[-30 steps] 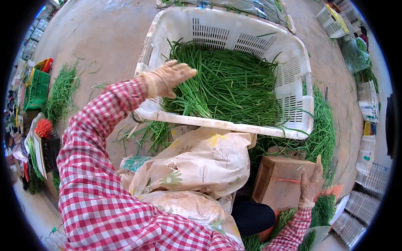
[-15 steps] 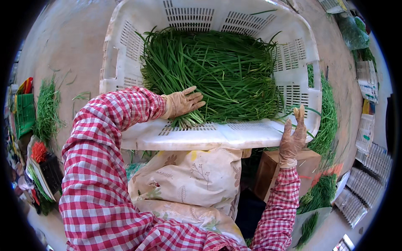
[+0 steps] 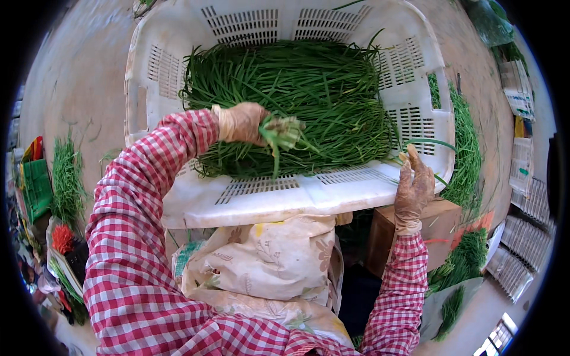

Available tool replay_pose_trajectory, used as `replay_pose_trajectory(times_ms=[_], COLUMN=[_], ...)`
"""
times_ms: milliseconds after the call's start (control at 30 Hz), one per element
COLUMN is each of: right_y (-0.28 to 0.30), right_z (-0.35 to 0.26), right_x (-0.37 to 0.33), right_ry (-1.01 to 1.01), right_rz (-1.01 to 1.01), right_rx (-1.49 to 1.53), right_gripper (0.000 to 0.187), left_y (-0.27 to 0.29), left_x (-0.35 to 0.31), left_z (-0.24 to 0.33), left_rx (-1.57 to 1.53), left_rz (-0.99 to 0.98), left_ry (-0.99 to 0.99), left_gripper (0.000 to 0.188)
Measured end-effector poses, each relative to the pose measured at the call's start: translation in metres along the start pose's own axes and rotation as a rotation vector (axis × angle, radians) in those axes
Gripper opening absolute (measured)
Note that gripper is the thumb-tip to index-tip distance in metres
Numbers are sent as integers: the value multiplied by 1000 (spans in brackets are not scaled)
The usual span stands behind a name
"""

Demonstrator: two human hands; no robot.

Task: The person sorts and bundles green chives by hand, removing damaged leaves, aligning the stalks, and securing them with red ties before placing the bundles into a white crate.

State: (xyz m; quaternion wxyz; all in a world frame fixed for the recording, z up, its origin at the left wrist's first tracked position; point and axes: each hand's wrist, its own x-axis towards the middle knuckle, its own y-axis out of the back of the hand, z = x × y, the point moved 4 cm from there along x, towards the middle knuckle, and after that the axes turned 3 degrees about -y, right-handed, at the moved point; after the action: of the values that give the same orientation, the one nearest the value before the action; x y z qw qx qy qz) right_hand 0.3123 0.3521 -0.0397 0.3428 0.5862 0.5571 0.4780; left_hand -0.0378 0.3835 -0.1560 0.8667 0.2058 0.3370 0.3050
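Note:
My left hand (image 3: 242, 123), in a stained pale glove, is wrapped round a bunch of garlic chives (image 3: 284, 132), its cut pale ends pointing right and slightly blurred. It is raised over the white plastic crate (image 3: 196, 215), where a thick layer of long green chives (image 3: 309, 77) lies. At the crate's near right corner is my right hand (image 3: 415, 185), also gloved, fingers stretched upward and the thumb side toward the crate. A few loose green blades cross the rim by its fingertips. Whether it touches the rim I cannot tell.
A brown cardboard box (image 3: 436, 231) stands under my right forearm. More chives (image 3: 466, 154) lie on the floor right of the crate, and a small heap (image 3: 68, 178) at far left. A flowered cloth (image 3: 267, 255) covers my lap. Bundled stacks (image 3: 522, 237) line the far right.
My left hand has gone from resting spread on the chives' cut ends to gripping a bunch, lifted up and turned. The right hand stays by the corner. The view has shifted slightly.

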Motion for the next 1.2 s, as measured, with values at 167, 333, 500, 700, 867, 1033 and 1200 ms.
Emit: replay_pose_trajectory(times_ms=[167,333,500,700,867,1033,1200], right_y=[-3,-5,-5,-5,-14,15,170], right_z=[-5,2,9,-2,17,-8,-172], right_x=[-2,0,0,0,1,21,-27], right_ry=[59,-11,26,50,-22,-355,383], right_rz=[54,-3,54,118,58,118,-36], right_rx=[-15,33,7,14,-126,716,781], right_gripper=[29,30,28,26,29,69,103], left_y=[-17,-110,-114,45,169,181,146], left_x=[36,68,44,-36,-121,-154,-178], left_z=[61,49,32,43,111,198,262], left_rx=[531,730,788,-25,-1196,-1366,-1471], left_rz=[146,40,-108,398,857,640,688], left_ry=[-166,-180,-102,-11,-560,-895,-1045], left_gripper=[19,23,23,25,22,22,33])
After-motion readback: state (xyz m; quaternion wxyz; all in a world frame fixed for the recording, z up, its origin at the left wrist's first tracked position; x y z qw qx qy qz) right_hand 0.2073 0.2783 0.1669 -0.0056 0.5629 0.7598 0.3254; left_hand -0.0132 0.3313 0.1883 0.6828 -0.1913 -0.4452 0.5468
